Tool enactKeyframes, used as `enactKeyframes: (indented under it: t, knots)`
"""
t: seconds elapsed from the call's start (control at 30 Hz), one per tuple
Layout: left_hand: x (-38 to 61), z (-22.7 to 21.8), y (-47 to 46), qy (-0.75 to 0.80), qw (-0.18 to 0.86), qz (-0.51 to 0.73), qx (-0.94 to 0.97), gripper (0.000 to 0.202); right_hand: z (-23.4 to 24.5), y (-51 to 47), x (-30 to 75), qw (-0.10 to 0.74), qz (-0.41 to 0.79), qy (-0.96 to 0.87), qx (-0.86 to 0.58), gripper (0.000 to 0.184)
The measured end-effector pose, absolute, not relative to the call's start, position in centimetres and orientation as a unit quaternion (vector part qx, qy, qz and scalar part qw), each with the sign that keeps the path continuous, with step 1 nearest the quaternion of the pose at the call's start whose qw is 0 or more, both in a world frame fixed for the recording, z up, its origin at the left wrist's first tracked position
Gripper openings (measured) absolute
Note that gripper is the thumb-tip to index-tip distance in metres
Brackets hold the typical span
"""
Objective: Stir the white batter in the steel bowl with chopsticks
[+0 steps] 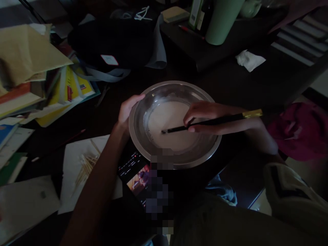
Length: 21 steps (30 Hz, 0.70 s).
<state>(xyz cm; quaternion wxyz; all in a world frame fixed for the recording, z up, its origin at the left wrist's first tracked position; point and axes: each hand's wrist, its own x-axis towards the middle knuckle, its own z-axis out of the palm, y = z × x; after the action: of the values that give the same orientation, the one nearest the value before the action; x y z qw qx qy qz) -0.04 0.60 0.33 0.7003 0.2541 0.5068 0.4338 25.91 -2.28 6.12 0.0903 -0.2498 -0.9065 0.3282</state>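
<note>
A wide metal bowl with pale, milky liquid in it stands on the dark table. My left hand grips the bowl's rim on its left side, thumb lying over the edge. Over the bowl's right side, my right hand is closed around black chopsticks with a gold band near the upper end. They slant down to the left, and their tips touch the liquid. Whether it is one stick or two pressed together is hard to make out.
A lit phone lies just left of the bowl. Thin wooden sticks rest on white paper. Books and papers pile up at left, a black bag behind. A green cup and crumpled tissue are at back right.
</note>
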Motion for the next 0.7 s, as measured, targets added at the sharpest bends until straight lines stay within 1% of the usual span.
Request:
enactKeyframes:
  t: [0.1,0.17,0.27,0.33,0.4,0.5,0.57,0.63,0.7]
  knots:
    - [0.1,0.5,0.4,0.514,0.691,0.447,0.241,0.028,6.3,-2.4,26.3,0.1,0.257,-0.907,-0.317,0.025]
    - [0.2,0.7,0.3,0.524,0.682,0.449,0.241,0.032,7.0,-2.1,27.3,0.104,0.232,-0.906,-0.339,0.023]
    - [0.2,0.8,0.3,0.529,0.686,0.438,0.24,0.035,7.7,-1.7,28.1,0.087,0.27,-0.909,-0.306,0.021]
    - [0.2,0.6,0.4,0.512,0.698,0.436,0.243,0.034,7.4,-1.6,27.7,0.073,0.316,-0.912,-0.25,0.022]
    - [0.0,0.4,0.5,0.507,0.696,0.444,0.248,0.032,6.7,-1.8,26.8,0.072,0.335,-0.915,-0.215,0.023]
    - [-0.1,0.1,0.6,0.527,0.67,0.457,0.253,0.026,5.9,-2.0,26.1,0.084,0.308,-0.915,-0.248,0.024]
    - [-0.1,0.2,0.5,0.532,0.666,0.457,0.255,0.024,6.3,-2.0,26.5,0.095,0.28,-0.911,-0.288,0.021]
    - [0.0,0.4,0.4,0.531,0.676,0.445,0.253,0.026,7.0,-1.9,27.2,0.096,0.272,-0.909,-0.3,0.018]
    - [-0.1,0.4,0.5,0.534,0.679,0.434,0.255,0.029,7.5,-1.7,27.5,0.084,0.295,-0.911,-0.277,0.02]
